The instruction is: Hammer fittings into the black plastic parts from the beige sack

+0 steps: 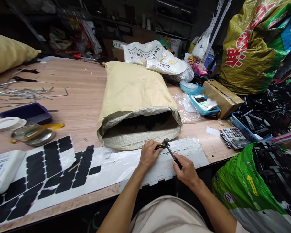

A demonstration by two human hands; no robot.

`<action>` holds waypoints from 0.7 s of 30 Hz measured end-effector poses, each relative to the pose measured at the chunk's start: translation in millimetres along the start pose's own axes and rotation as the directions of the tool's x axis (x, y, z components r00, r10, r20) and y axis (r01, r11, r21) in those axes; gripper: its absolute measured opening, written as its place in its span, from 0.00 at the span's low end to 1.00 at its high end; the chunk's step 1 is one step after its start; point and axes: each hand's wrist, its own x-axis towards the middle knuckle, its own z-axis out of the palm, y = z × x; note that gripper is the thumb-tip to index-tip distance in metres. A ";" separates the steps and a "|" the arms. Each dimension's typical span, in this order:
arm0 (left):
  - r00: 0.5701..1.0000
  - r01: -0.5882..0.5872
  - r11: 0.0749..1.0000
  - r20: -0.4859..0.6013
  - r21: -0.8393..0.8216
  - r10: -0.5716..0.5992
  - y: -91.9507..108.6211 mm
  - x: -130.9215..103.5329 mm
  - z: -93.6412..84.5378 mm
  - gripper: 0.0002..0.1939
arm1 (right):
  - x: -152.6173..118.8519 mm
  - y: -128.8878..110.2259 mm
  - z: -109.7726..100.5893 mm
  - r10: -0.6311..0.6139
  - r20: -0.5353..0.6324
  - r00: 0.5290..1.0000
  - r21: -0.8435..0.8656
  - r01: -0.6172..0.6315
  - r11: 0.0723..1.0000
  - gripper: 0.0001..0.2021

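Just in front of the mouth of a large cream sack [135, 90], my left hand [149, 153] pinches a small black part [159, 146]. The fingers of my right hand [186, 169] are wrapped round the black handle of a small hammer [169, 150]. Its round metal head is at the black part, beside my left fingertips; whether they touch is too small to tell. Below both hands lies a white board [191, 151] at the table's front edge. Dark contents show faintly inside the sack's open mouth.
Black pads on white sheets [111, 161], a lidded jar [36, 134], a purple tray [26, 113] and metal rods [29, 94] lie left. Rightward are blue baskets [203, 105], a cardboard box [221, 97], a calculator [235, 137] and a green sack [237, 178] of black parts.
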 end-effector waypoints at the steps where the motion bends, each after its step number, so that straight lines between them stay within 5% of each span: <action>1: 1.000 0.000 1.000 0.000 -0.003 0.000 -0.3 -0.1 0.1 0.08 | 1.5 -2.3 0.0 -0.016 0.003 1.000 0.011 0.016 1.000 0.20; 8: 1.000 0.016 0.999 0.000 -0.031 -0.016 1.6 -1.4 -1.8 0.08 | 5.4 -1.8 4.7 -0.014 0.040 0.999 0.047 0.012 0.999 0.19; 13: 1.000 0.019 0.999 0.008 -0.031 -0.019 -0.2 1.1 -1.1 0.07 | 8.2 21.3 -0.7 0.181 -0.107 0.978 0.184 -0.159 0.970 0.17; 18: 0.998 -0.053 0.993 -0.028 -0.110 0.050 11.2 -8.1 -14.7 0.06 | 13.6 43.2 -1.2 0.503 -0.034 0.864 0.506 -0.419 0.754 0.21; 21: 0.990 -0.123 0.946 0.030 -0.300 0.138 29.7 -36.6 -32.3 0.07 | 15.1 46.1 0.3 0.543 -0.005 0.840 0.577 -0.441 0.687 0.22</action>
